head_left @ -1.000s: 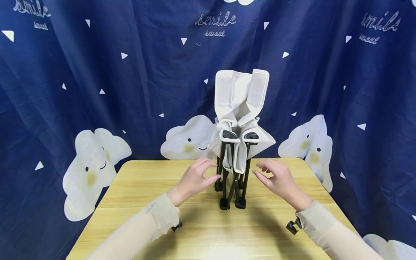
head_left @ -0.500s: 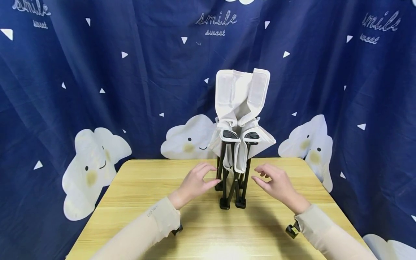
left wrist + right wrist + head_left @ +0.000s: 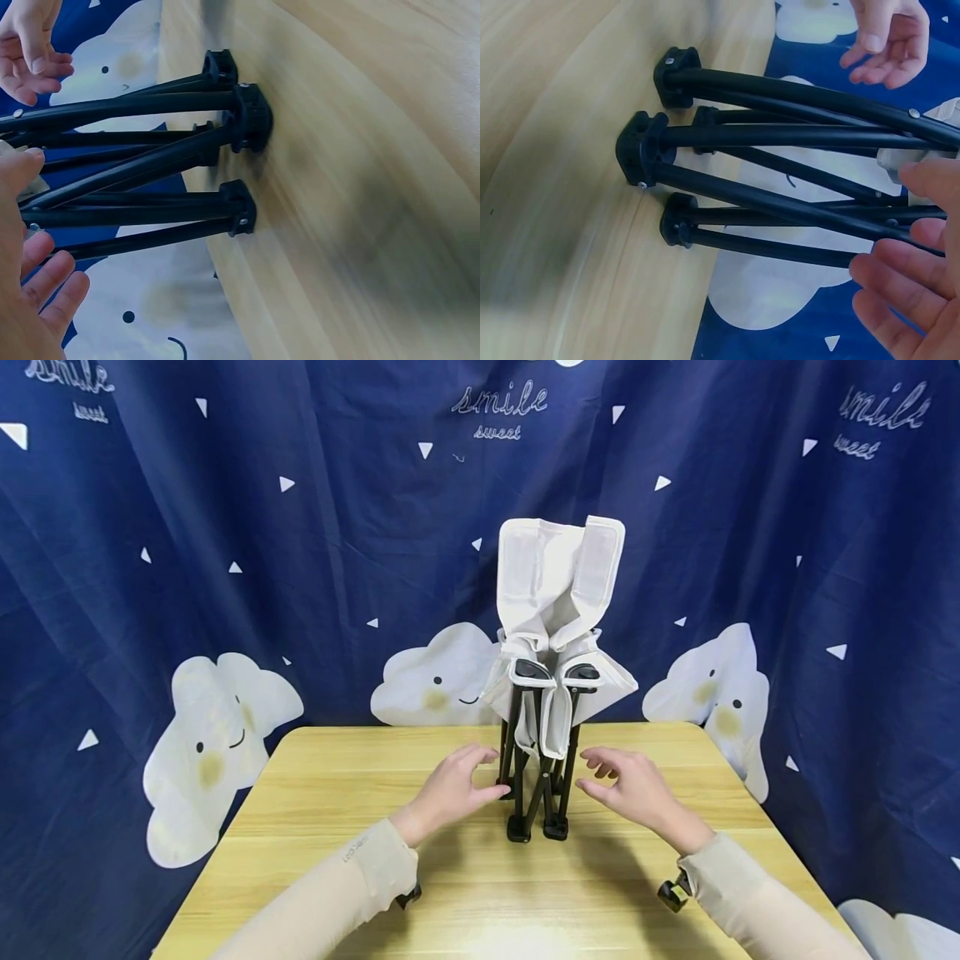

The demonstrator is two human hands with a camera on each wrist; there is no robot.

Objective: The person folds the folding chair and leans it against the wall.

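A small folding chair (image 3: 558, 560) with white fabric and black tube legs (image 3: 127, 214) stands upright and folded on the wooden table. To the left of its legs is my left hand (image 3: 452, 787), fingers loosely bent, thumb pointing towards the frame. On the other side, my right hand (image 3: 633, 787) hovers at about the same height with relaxed fingers. Neither hand grips anything. Both wrist views show fingers close to the crossed tubes; whether any fingertip touches them I cannot tell. Black plastic feet (image 3: 679, 221) join the tubes at the tabletop.
The wooden table (image 3: 330, 827) has rounded far corners. Right behind it hangs a dark blue curtain (image 3: 360, 527) printed with white clouds, triangles and lettering. A small black device (image 3: 673, 893) hangs under the right wrist.
Both hands have sunk slightly along the chair's legs, and the right hand has drifted a little left, closer to the frame. The chair has stayed in place on the table.
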